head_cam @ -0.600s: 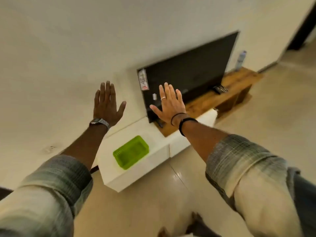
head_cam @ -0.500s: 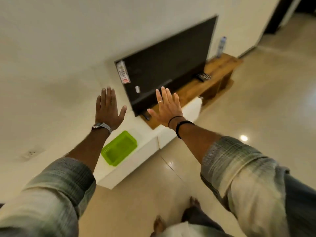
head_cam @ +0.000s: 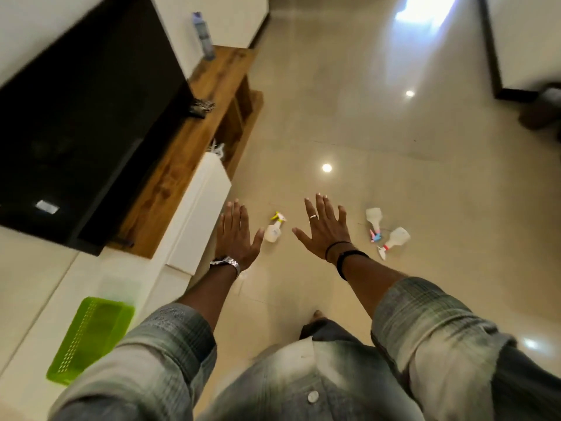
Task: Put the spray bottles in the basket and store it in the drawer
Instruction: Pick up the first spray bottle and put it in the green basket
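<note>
Three white spray bottles lie on the tiled floor. One with a yellow nozzle (head_cam: 274, 228) is between my hands; one with a pink and blue nozzle (head_cam: 374, 220) and one with a red nozzle (head_cam: 396, 238) lie right of my right hand. My left hand (head_cam: 236, 237) and my right hand (head_cam: 323, 229) are held out flat above the floor, fingers spread, holding nothing. The green plastic basket (head_cam: 91, 337) stands empty on the white cabinet top (head_cam: 27, 287) at the lower left.
A black television (head_cam: 82, 117) stands on a wooden stand (head_cam: 188, 129) along the left wall, with a remote (head_cam: 201, 106) and a blue water bottle (head_cam: 202, 36) on it. A white drawer front (head_cam: 198, 208) faces the floor. Dark furniture (head_cam: 540, 107) sits at the far right.
The view has swung down and right from the wall and television to the floor, bringing the spray bottles into sight. Both hands stay spread and empty.
</note>
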A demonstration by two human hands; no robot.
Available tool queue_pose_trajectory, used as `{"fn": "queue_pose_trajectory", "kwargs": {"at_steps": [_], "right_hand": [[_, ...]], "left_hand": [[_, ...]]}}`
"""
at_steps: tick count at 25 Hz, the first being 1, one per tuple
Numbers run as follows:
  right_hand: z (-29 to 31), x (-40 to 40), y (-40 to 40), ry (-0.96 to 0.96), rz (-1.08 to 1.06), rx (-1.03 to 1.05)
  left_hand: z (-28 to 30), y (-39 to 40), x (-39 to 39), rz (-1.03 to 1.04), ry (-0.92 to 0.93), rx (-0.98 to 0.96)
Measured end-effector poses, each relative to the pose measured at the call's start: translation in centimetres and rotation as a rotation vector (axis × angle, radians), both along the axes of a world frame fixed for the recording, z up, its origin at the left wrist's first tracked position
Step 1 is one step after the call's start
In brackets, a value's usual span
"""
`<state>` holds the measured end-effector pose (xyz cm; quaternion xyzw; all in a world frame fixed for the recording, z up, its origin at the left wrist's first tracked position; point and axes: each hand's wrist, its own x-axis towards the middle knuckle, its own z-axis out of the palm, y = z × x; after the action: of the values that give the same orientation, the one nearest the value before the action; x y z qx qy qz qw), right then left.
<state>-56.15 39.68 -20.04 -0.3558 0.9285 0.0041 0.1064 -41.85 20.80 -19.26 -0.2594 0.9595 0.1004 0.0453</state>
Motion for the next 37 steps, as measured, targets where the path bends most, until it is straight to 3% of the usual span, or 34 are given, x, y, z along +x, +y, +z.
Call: {"fn": "queue_pose_trajectory", "kwargs": {"at_steps": [6,12,17,25,29,37], "right_hand": [[-1.4,-8.5,9.5,-0.051,-0.262,0.008],[-2.7,-14.0,17.0,-0.082,-0.483,0.059],[-4.6,-16.4,20.9,-0.151,-0.608,0.107],[-5.5,-25.7,25.7,-0.221,-0.810,0.168],[-10.0,-33.3,27.2,-0.282,-0.829,0.222],[-29.2,-42.8,31.1,-0.385,-0.813,0.254]], "left_hand": [[-0.7,6.1,-14.4,-0.218,-0.017,0.013],[-2.5,12.9,-24.1,-0.420,-0.090,0.057],[-5.4,16.6,-29.7,-0.579,-0.194,0.067],[-7.6,22.9,-45.7,-0.786,-0.241,0.174],[-13.6,25.7,-54.6,-0.830,-0.305,0.208],[-32.8,28.6,-64.7,-0.883,-0.424,0.179]]}}
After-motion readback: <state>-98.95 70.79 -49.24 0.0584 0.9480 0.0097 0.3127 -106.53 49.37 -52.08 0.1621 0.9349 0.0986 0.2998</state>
